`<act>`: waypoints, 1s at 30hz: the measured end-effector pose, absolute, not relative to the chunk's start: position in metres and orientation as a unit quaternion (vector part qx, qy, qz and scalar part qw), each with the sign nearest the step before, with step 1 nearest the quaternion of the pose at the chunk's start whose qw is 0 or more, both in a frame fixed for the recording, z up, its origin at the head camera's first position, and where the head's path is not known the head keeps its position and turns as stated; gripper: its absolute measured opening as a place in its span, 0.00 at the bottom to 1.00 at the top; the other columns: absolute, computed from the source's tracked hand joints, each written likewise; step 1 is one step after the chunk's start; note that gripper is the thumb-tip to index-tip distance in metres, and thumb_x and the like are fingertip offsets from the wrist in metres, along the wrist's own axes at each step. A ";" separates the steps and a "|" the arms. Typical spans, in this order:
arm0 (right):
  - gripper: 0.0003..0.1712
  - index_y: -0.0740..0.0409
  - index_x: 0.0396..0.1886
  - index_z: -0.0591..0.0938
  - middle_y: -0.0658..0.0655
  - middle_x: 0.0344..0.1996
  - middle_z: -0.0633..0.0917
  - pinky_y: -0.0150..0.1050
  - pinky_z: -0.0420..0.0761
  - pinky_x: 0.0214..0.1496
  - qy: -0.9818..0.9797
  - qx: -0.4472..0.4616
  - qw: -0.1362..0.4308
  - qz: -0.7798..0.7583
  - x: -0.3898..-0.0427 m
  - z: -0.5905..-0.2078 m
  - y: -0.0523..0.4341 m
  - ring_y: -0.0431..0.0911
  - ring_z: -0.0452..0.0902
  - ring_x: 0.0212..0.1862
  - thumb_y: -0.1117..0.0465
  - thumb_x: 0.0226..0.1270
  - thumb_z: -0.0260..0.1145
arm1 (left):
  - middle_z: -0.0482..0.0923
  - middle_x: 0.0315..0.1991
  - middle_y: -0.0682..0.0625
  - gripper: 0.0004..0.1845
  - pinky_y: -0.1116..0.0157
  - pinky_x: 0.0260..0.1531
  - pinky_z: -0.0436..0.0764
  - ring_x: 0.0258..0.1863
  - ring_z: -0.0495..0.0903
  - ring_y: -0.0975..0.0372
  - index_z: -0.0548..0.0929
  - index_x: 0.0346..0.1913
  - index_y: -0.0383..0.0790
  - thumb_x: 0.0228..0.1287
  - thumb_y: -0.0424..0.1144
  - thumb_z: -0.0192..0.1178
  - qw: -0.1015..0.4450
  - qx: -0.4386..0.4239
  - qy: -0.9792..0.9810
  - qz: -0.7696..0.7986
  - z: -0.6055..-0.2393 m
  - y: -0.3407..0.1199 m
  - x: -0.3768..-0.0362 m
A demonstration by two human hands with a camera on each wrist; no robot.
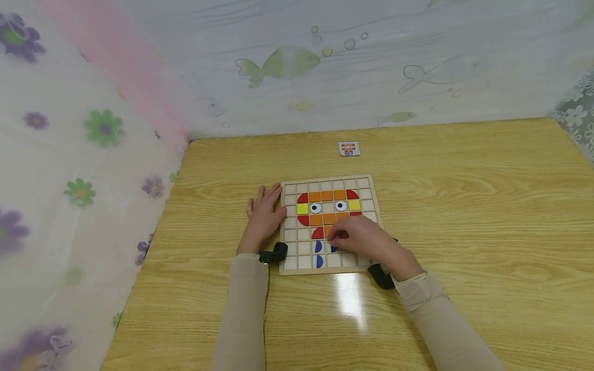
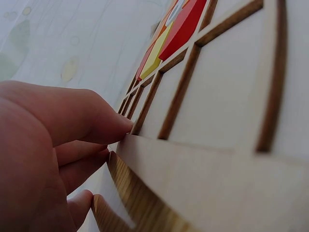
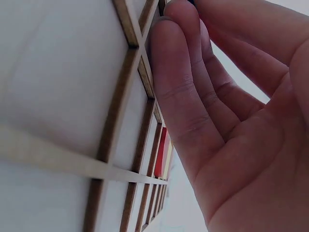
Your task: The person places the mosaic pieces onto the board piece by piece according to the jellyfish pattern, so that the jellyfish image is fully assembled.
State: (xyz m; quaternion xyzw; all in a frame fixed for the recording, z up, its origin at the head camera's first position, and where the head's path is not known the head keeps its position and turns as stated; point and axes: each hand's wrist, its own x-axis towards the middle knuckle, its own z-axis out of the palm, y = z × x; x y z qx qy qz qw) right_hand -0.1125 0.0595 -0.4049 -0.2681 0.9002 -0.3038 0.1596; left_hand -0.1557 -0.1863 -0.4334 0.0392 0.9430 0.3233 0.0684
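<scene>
Square pale wooden grid board flat near the middle of the light wood-grain desk, cells in its upper part filled with red, orange and yellow tiles around two round white eyes; blue half-round pieces in cells lower down. Right hand over the board's lower right cells, fingers pressed together, bent down onto the grid; whether pinching a piece, cannot tell. Left hand flat on the desk against the board's left edge, fingers slightly spread, tips touching the frame. Black wrist straps on both beige sleeves. Beyond the board, well apart, small printed pattern card. Behind and to the left, fabric printed with fish and flowers.
</scene>
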 end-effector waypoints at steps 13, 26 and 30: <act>0.06 0.51 0.34 0.82 0.42 0.26 0.78 0.33 0.71 0.35 0.899 -0.270 0.171 -0.299 -0.112 -0.405 0.059 0.37 0.70 0.29 0.60 0.56 0.64 | 0.51 0.68 0.57 0.30 0.49 0.58 0.29 0.68 0.34 0.56 0.58 0.67 0.46 0.60 0.42 0.48 0.065 0.040 0.942 0.328 -0.432 -0.186 -0.156; 0.03 0.48 0.32 0.82 0.41 0.26 0.77 0.35 0.70 0.35 0.900 -0.280 0.167 -0.290 -0.114 -0.399 0.067 0.39 0.69 0.30 0.59 0.57 0.64 | 0.51 0.68 0.57 0.30 0.49 0.58 0.30 0.68 0.34 0.56 0.58 0.67 0.47 0.60 0.41 0.49 0.063 0.042 0.941 0.328 -0.433 -0.186 -0.155; 0.05 0.47 0.33 0.83 0.41 0.29 0.79 0.35 0.70 0.36 0.887 -0.313 0.192 -0.280 -0.111 -0.399 0.064 0.38 0.69 0.31 0.60 0.57 0.64 | 0.51 0.68 0.57 0.30 0.50 0.58 0.30 0.68 0.35 0.56 0.59 0.67 0.47 0.60 0.41 0.49 0.062 0.042 0.941 0.329 -0.433 -0.186 -0.155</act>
